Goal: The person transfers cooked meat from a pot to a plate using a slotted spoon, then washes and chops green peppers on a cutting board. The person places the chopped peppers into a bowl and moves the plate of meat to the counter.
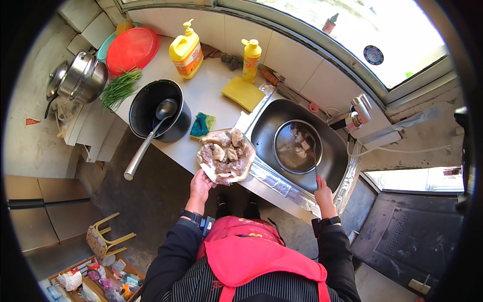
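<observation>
My left hand [202,185] grips the near rim of a white plate [248,167] at the counter's front edge. Pieces of pale meat [225,153] are heaped on the plate. My right hand [324,196] holds a utensil by its red and black handle [319,182]. Its thin metal shaft reaches down into a round metal basin [278,160], and its tip is hidden in the water. Cloudy water fills the basin, with several meat pieces [300,152] in it. The basin stands inside the stainless-steel sink [264,130].
Left of the plate stands a dark pot [177,128] with a metal ladle [145,153] jutting over the counter edge. A sponge [203,125], a yellow cloth [243,93], yellow detergent bottles [186,54] and green stalks [120,88] lie around it. A faucet [356,115] projects at the sink's right.
</observation>
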{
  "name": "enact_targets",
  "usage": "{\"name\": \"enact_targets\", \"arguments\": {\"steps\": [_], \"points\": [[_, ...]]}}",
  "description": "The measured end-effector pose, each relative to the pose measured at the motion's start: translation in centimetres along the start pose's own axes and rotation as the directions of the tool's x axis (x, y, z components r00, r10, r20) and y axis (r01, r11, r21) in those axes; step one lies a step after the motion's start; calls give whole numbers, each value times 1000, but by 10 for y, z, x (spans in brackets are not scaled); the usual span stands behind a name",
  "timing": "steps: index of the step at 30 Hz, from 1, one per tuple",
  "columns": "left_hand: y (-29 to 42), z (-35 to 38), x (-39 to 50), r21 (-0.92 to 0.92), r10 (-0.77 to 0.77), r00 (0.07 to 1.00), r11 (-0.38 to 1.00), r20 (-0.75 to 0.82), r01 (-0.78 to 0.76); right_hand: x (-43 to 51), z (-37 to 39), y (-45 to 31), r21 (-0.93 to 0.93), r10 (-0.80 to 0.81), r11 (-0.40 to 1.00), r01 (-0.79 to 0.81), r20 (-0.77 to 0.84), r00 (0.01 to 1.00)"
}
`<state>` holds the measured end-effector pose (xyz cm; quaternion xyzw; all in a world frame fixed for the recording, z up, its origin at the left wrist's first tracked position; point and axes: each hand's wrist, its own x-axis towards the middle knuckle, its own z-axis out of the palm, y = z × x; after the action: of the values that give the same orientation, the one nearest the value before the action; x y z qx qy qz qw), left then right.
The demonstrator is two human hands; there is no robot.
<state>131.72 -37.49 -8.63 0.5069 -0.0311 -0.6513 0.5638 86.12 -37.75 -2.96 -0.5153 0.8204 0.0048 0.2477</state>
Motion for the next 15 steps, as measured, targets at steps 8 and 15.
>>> {"name": "enact_targets", "arguments": {"steps": [8, 15], "points": [[-2, 1, -1, 17, 3, 1000, 1000, -11, -3, -22, -10, -9, 718, 41, 409, -563, 602, 797], [2, 0, -6, 25, -15, 1000, 1000, -4, 15, -13, 21, -14, 551, -304, -257, -794, 734, 608]]}}
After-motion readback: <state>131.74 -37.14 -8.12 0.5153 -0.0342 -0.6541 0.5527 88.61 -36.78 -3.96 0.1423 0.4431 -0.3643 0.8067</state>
